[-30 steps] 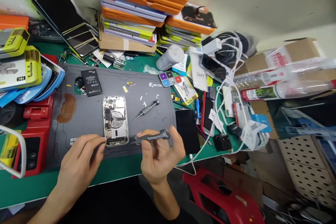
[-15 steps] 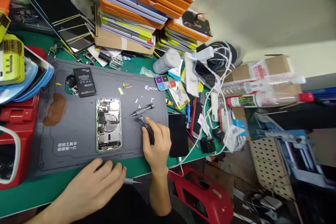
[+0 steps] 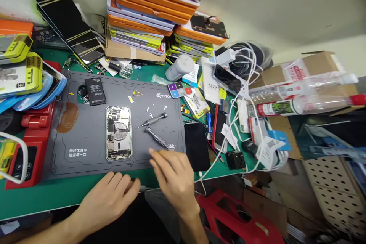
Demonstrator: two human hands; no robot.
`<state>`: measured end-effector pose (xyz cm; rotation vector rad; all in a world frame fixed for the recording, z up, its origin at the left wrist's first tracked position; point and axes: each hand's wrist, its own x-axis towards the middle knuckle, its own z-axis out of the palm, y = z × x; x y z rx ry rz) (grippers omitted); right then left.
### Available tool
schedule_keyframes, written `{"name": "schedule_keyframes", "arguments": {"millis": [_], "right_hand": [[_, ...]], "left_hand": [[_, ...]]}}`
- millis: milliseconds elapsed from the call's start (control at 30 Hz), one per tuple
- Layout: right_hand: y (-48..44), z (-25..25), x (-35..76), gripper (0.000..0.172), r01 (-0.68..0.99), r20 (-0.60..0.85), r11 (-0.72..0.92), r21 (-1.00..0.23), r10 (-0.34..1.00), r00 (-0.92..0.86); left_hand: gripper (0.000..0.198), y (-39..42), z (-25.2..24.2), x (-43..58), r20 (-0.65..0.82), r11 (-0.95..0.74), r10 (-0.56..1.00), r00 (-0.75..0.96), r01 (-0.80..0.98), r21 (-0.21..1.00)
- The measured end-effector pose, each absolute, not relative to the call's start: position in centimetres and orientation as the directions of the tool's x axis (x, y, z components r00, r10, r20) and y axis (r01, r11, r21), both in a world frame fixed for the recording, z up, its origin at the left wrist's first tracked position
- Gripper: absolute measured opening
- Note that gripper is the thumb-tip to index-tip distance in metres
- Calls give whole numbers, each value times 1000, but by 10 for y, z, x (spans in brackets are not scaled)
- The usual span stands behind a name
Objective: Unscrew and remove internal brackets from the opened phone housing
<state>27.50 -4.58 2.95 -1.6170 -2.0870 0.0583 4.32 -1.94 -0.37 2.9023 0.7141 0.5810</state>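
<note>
Landmark: opened phone [image 3: 118, 132], open side up on the grey mat [image 3: 85, 122], innards exposed.

R hand [image 3: 173, 177] hovers right of the phone and nearer the person. Its fingers are loosely apart and hold nothing. The fingertips are close to, but not touching, the nearer screwdriver [image 3: 156, 139], which lies right of the phone. 2nd screwdriver [image 3: 153, 120] lies just beyond that one, tip aimed at the phone.

L hand [image 3: 110, 196] rests palm-down on the green table [image 3: 57, 194] in front of the phone's near end, fingers together. A thin metal tip [image 3: 143, 188] pokes out by them; can't tell if it's gripped.

Battery [image 3: 95, 90] sits beyond the phone, to its left. Tiny loose parts [image 3: 148, 109] lie right of the phone's far end.

To handle this well, imo: keep wrist off those small bits. Take the driver by its shaft w/ thumb + 2 fingers. Steady the phone by its frame, not the boards.
</note>
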Motion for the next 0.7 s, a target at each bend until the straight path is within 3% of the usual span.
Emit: {"name": "schedule_keyframes", "arguments": {"millis": [100,167,333,500,700], "right_hand": [[-60,32,269,26,811,215,387,-439,922,-323],[-69,30,265,26,811,186,391,-436,920,-344],[-83,20,255,18,837,261,393,-381,914,-310],[-86,-2,250,24,827,390,515,-226,825,-408],[-82,-21,261,26,800,482,574,-174,758,-439]], "left_hand": [[28,-24,-5,47,357,-840,541,761,504,199],[28,-28,-7,49,379,-806,590,713,549,222],[28,-29,-8,50,397,-750,661,637,587,306],[26,-24,-9,52,398,-735,678,618,581,349],[27,-23,-2,49,375,-724,690,619,570,389]]}}
